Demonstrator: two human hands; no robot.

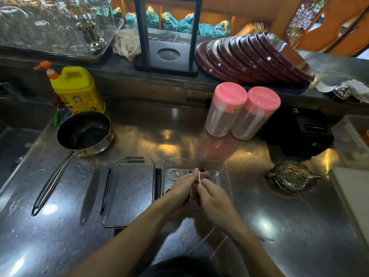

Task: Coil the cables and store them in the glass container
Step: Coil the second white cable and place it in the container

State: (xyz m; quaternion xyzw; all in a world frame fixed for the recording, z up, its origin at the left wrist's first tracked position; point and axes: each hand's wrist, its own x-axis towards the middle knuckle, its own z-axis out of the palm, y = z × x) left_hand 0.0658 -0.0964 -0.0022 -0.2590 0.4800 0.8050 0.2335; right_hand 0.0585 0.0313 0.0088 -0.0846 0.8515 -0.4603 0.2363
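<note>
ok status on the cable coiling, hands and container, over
Left hand and right hand both gripping white cable, coiling over glass container. One coiled cable already inside. Lid off, beside it. Nothing in the way.

My work surface is a stainless steel counter [259,196], wet in patches. Directly on it: a glass container [225,170] in front of me; its lid [129,192] just to the left; a saucepan [85,132] far left; a yellow detergent jug [76,90] behind that; two pink-lidded jars [241,112] at the back; a glass leaf dish [293,176] to the right.
</note>
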